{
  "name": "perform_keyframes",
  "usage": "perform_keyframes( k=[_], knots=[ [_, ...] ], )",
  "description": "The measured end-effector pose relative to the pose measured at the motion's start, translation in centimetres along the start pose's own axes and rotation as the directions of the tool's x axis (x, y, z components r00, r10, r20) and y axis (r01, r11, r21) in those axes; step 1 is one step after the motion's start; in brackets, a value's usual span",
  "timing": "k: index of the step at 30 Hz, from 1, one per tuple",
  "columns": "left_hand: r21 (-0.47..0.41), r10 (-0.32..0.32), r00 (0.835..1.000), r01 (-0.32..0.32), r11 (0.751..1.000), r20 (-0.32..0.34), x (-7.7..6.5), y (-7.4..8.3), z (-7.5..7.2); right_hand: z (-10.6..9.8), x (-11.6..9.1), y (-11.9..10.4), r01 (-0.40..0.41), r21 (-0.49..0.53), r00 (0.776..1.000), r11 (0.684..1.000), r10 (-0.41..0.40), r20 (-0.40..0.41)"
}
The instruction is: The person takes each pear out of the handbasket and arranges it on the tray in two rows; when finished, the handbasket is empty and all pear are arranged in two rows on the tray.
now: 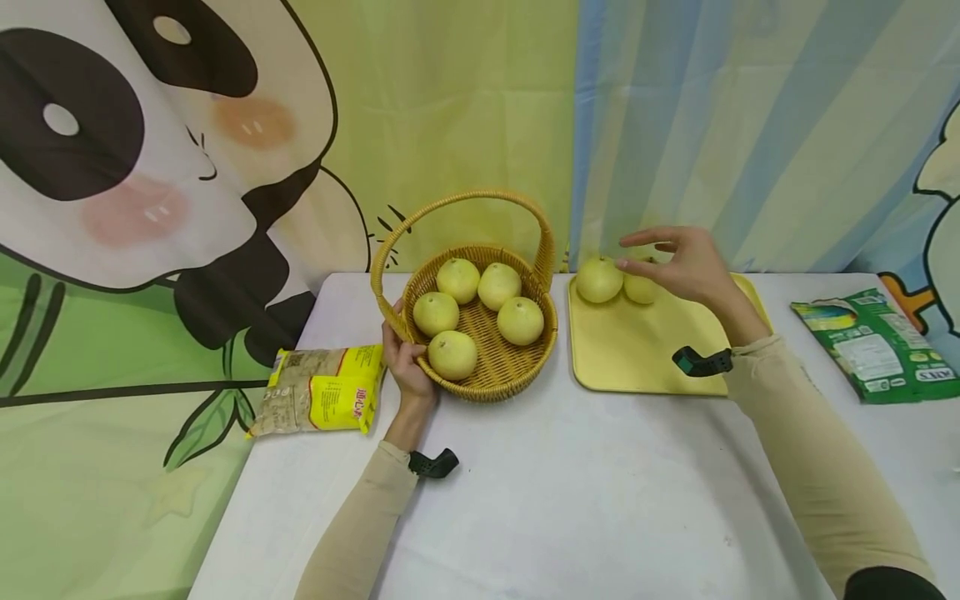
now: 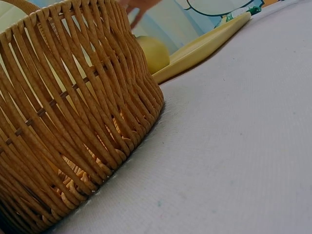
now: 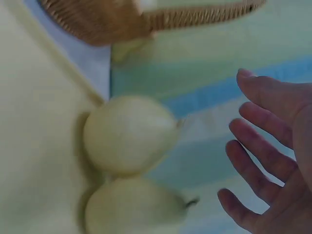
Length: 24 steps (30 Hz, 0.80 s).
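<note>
A wicker basket [image 1: 495, 379] with a tall arched handle holds several pale yellow pears [image 1: 453, 356]. My left hand [image 1: 411, 367] grips the basket's left side, near the foot of the handle; the left wrist view shows the woven wall [image 2: 83, 102] but hides the grip. Over the yellow tray [image 1: 637, 354] hovers my right hand [image 1: 693, 267], its fingers spread and nothing held. Two pears [image 1: 598, 279] stand side by side at the tray's back left, close to that hand. Seen from the right wrist, a pear [image 3: 129, 136] and its stem lie apart from the fingertips [image 3: 239, 146].
A yellow and clear bag of dry goods [image 1: 322, 390] lies left of the basket. A green packet [image 1: 873, 346] rests at the table's right. White cloth [image 1: 540, 500] covers the table, and a printed curtain [image 1: 465, 108] hangs behind its back edge.
</note>
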<state>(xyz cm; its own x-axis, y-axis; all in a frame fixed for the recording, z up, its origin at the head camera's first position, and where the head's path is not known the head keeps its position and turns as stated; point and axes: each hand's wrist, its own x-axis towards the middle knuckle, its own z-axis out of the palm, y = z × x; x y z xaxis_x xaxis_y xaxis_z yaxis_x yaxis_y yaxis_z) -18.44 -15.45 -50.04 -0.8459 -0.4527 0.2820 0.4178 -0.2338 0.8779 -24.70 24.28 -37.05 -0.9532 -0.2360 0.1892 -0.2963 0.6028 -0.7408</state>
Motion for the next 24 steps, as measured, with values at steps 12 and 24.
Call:
perform_keyframes(
  k=[12, 24],
  knots=[
    [-0.004, -0.002, 1.000, 0.002, 1.000, -0.003, 0.0, 0.1, 0.1, 3.6, 1.0, -5.6, 0.218, 0.073, 0.948, 0.973, -0.229, 0.219],
    [0.017, 0.001, 1.000, -0.001, 1.000, -0.008, -0.1, 0.2, 0.1, 9.4, 2.0, -8.1, 0.333, -0.048, 0.845, 0.942, -0.275, 0.459]
  ],
)
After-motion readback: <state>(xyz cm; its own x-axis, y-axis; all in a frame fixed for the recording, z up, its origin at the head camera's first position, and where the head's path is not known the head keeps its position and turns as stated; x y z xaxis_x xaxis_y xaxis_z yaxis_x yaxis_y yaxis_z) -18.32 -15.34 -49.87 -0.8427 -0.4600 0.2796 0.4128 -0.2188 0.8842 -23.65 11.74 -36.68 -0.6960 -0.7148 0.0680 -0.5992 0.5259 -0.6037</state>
